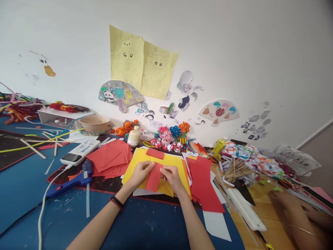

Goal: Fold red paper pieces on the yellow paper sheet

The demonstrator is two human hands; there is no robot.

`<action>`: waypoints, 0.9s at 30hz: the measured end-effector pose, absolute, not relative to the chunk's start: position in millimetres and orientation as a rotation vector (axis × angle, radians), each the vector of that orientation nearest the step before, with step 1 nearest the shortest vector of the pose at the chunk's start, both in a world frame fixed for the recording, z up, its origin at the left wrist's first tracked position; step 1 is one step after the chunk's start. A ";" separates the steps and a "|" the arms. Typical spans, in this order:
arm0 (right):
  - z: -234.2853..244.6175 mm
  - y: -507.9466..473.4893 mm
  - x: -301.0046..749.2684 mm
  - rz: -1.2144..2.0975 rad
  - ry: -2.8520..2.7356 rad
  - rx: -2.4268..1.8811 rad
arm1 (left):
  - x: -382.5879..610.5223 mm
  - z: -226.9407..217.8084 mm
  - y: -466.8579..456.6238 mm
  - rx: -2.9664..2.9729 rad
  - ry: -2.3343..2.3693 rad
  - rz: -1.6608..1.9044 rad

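Between my hands is a small red paper strip (153, 180), held over a stack of yellow paper (166, 161). My left hand (141, 173) pinches its upper left edge. Fingers of my right hand (171, 176) close on its right edge. Another red paper piece (155, 153) lies flat on the yellow stack just beyond my hands. To the left is a loose pile of red paper squares (110, 156). Larger red sheets (201, 180) lie on the right, partly over white paper (217, 224).
A blue glue gun (73, 180) and a white power strip (80, 151) with cables sit left. Behind stand a cream bottle (134, 136), a beige bowl (95, 123) and paper flowers (175, 132). Wooden sticks and a white tool (246, 209) lie right, near another person's arm (299, 215).
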State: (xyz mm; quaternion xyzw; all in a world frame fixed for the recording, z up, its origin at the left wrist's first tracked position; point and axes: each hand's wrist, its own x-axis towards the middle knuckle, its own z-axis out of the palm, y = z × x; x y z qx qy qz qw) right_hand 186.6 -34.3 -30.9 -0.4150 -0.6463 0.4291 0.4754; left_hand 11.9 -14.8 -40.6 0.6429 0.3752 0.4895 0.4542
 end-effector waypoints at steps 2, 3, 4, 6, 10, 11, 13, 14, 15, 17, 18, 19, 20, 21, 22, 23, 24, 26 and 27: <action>-30.5 -33.9 187.2 1.020 -1.569 -1.013 | 11.5 -38.6 -16.3 1.648 0.949 1.155; -30.4 -33.8 187.3 1.014 -1.569 -1.012 | 11.0 -37.9 -16.7 1.678 0.980 1.145; -30.3 -33.7 187.2 1.015 -1.571 -1.011 | 10.4 -37.3 -17.0 1.701 1.012 1.146; -30.3 -33.5 186.6 1.023 -1.579 -1.008 | 9.4 -36.4 -17.3 1.718 1.048 1.167; -30.9 -30.5 187.3 0.996 -1.552 -1.009 | 9.0 -33.9 -15.2 1.759 1.008 1.143; -31.1 -28.8 187.9 0.983 -1.535 -1.015 | 9.1 -33.2 -13.7 1.793 1.011 1.124; -31.6 -24.8 189.2 0.976 -1.512 -1.028 | 9.1 -32.2 -10.1 1.875 1.048 1.101; -31.6 -22.7 189.4 0.983 -1.509 -1.032 | 9.1 -31.8 -8.2 1.910 1.075 1.097; -31.4 -20.7 189.3 0.998 -1.508 -1.033 | 9.0 -31.4 -6.5 1.931 1.102 1.102; -30.4 -17.2 187.9 1.028 -1.506 -1.026 | 8.9 -30.9 -4.1 1.916 1.136 1.127; -29.4 -15.6 186.7 1.031 -1.497 -1.022 | 8.8 -30.7 -3.5 1.887 1.139 1.141; -28.3 -14.2 185.4 1.026 -1.481 -1.019 | 8.7 -30.5 -3.2 1.855 1.136 1.150; -27.1 -12.6 184.1 1.019 -1.461 -1.017 | 8.5 -30.3 -2.9 1.829 1.131 1.155; -25.7 -10.8 182.9 1.015 -1.442 -1.015 | 8.2 -30.1 -2.6 1.819 1.132 1.152; -24.4 -8.7 181.9 1.016 -1.426 -1.012 | 7.7 -29.8 -2.0 1.826 1.144 1.144; -23.1 -6.2 181.1 1.024 -1.416 -1.008 | 7.1 -29.3 -1.0 1.843 1.168 1.138; -21.9 -3.3 180.4 1.038 -1.412 -1.003 | 6.5 -28.8 0.3 1.862 1.200 1.137; -19.7 3.8 179.3 1.066 -1.418 -0.991 | 4.8 -27.6 4.0 1.876 1.268 1.153; -18.7 7.9 178.6 1.072 -1.421 -0.989 | 3.9 -27.1 6.0 1.866 1.290 1.162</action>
